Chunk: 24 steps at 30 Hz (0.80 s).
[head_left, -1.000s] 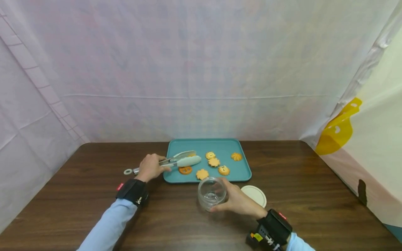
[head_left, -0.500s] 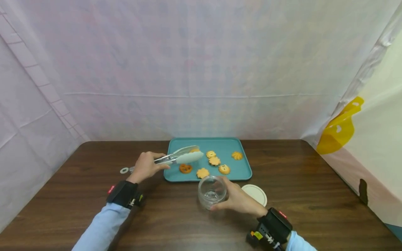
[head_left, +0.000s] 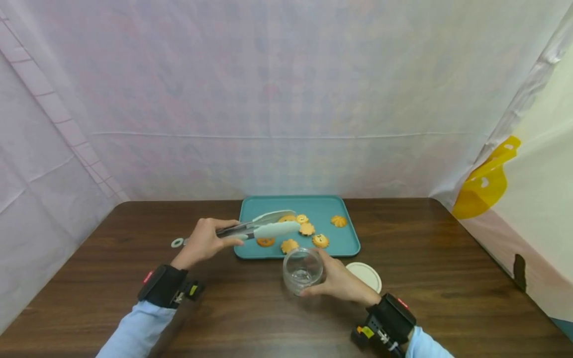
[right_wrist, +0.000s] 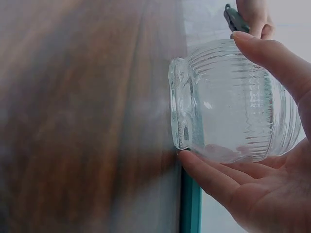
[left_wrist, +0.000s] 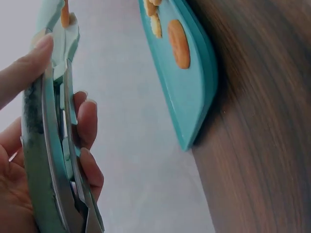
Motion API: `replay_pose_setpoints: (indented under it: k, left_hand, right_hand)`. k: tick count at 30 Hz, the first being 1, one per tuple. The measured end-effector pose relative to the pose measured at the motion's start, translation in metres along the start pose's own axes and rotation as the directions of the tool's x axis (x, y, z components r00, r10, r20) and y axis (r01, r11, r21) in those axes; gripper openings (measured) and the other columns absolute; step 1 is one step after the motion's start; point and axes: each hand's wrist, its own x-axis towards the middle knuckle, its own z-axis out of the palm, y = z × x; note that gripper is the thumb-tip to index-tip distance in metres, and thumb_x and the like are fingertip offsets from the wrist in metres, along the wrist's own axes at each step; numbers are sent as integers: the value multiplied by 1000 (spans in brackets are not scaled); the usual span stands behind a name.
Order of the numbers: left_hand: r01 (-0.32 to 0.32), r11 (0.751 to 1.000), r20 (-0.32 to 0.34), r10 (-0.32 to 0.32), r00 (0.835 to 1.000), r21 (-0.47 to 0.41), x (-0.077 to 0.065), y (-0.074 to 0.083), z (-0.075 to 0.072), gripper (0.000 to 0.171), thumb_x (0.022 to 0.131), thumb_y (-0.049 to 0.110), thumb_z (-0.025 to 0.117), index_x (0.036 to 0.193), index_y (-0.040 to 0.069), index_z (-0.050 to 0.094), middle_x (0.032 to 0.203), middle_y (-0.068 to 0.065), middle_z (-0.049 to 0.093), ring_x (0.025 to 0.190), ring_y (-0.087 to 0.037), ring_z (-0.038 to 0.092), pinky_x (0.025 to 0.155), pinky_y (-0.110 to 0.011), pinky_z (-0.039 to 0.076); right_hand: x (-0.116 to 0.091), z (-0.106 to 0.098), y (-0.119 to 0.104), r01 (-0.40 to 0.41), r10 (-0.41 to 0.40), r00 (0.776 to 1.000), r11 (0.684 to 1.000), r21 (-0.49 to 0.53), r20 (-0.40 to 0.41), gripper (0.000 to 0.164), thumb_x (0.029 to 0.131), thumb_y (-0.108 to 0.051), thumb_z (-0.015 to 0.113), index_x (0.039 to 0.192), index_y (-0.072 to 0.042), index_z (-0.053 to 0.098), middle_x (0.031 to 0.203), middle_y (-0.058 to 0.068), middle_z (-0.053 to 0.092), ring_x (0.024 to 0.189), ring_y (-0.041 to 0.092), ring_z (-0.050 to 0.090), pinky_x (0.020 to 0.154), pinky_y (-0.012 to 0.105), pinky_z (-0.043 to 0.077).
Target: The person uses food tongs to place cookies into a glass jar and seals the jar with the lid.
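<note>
Metal tongs with pale green tips (head_left: 276, 229) are gripped in my left hand (head_left: 203, 243), above the left side of a teal tray (head_left: 327, 206). A round cookie (left_wrist: 65, 13) is pinched between the tongs' tips, partly hidden by them. Fingers and thumb of my right hand (head_left: 342, 282) curl round a ribbed clear glass jar (right_wrist: 223, 104), upright at the tray's front edge. No lid covers the jar, and no cookie shows inside. Whether its base touches the table, I cannot tell. Several cookies lie on the tray, among them a pretzel-shaped one (head_left: 265, 242) below the tongs.
A round cream lid (head_left: 364, 276) lies on the brown wooden table (head_left: 250, 318), right of the jar and partly behind my right hand. Flower-shaped cookies (head_left: 338, 221) sit across the tray's middle and right. White cloth (head_left: 268, 99) hangs behind the table.
My left hand has lifted the tongs from the tray with a cookie in them, then their tips shifted right. The right hand and jar have stayed nearly still.
</note>
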Motion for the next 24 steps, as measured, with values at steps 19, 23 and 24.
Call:
replay_pose_setpoints:
  k: [19,23,24]
  left_hand:
    - [-192,973,40,199,979,-125,-17,7,8,48,71,32,72,111,6,64,100,-10,66,82,-15,63,69,-25,49]
    - [-200,972,107,213,971,-122,-19,5,13,50,72,34,71,111,4,63,90,-8,68,66,-9,59,59,-23,44]
    - [-200,973,123,214,969,-118,-20,5,13,50,72,34,71,112,4,63,90,-7,68,65,-8,58,58,-23,42]
  right_hand:
    - [-1,3,-2,-42,41,999,999,-20,-24,93,65,-40,77,133,-1,27,119,16,52,107,29,51,86,43,42]
    - [-2,3,-2,-31,30,999,999,-22,-31,91,65,-40,77,132,-3,28,119,15,52,107,27,51,86,43,42]
    - [-2,3,-2,-32,31,999,999,-22,-31,91,65,-40,77,132,-3,28,119,15,52,107,27,51,86,43,42]
